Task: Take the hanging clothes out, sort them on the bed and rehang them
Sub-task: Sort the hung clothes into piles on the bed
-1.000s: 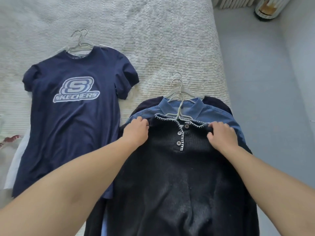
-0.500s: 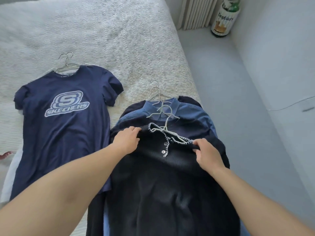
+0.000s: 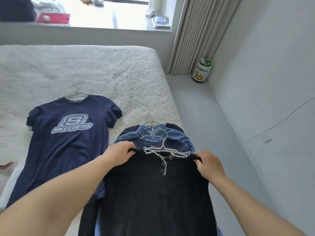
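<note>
A black knit top [image 3: 153,193] with white-stitched collar and buttons is held up by its shoulders over the bed's right edge. My left hand [image 3: 119,153] grips its left shoulder and my right hand [image 3: 208,163] grips its right shoulder. A pale hanger [image 3: 162,142] sits in its neck. Under it lie a blue denim shirt [image 3: 180,139] and a dark garment, each on a hanger. A navy Skechers T-shirt [image 3: 66,145] lies flat on its hanger to the left on the white bed [image 3: 102,74].
Grey floor [image 3: 201,116] runs along the bed's right side to a wall. A printed canister [image 3: 202,70] stands in the corner by beige curtains [image 3: 194,34]. A window ledge with clutter is behind the bed. A red-and-white item [image 3: 6,165] lies at the bed's left.
Both hands have lifted the black top's shoulders up off the pile and spread them apart. The view has tilted up, now showing window and curtains.
</note>
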